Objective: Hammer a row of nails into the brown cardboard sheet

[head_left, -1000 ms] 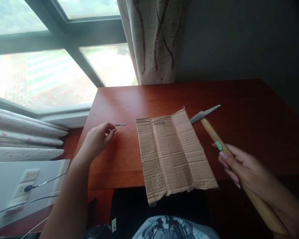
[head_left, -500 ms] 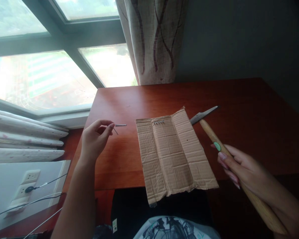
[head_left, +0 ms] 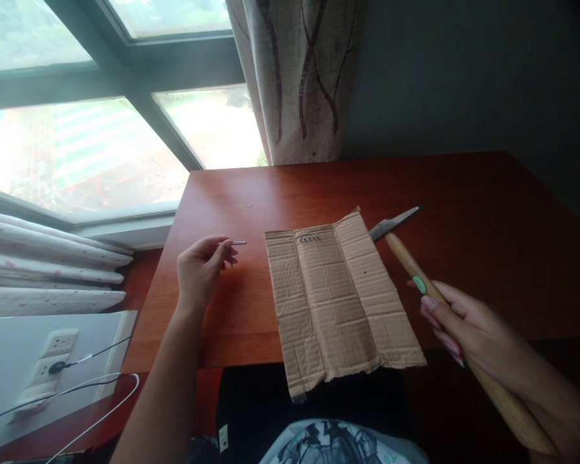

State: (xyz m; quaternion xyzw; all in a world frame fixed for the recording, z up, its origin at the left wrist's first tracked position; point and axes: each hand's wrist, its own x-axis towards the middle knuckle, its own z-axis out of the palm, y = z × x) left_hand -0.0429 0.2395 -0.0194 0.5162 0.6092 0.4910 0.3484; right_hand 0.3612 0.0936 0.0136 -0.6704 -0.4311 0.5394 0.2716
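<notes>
My left hand [head_left: 203, 267] hovers over the red-brown table [head_left: 319, 187] left of a creased cardboard sheet [head_left: 338, 296], its fingertips pinched on a thin metal nail [head_left: 232, 260]. Another nail [head_left: 239, 243] lies on the table just beyond the fingers. A short row of nails [head_left: 309, 238] is stuck in the cardboard's far edge. My right hand [head_left: 468, 325] grips the wooden handle of a hammer [head_left: 410, 261], whose metal head [head_left: 394, 223] rests on the table right of the cardboard.
The cardboard overhangs the table's near edge. A window and a patterned curtain [head_left: 299, 77] stand behind the table. At lower left a white wall plate with sockets [head_left: 53, 361] has a plugged cable. Folded pale fabric [head_left: 43, 270] lies under the window.
My left hand lifted one nail from the pair on the table and has shifted slightly right with it. The hammer hand has hardly moved.
</notes>
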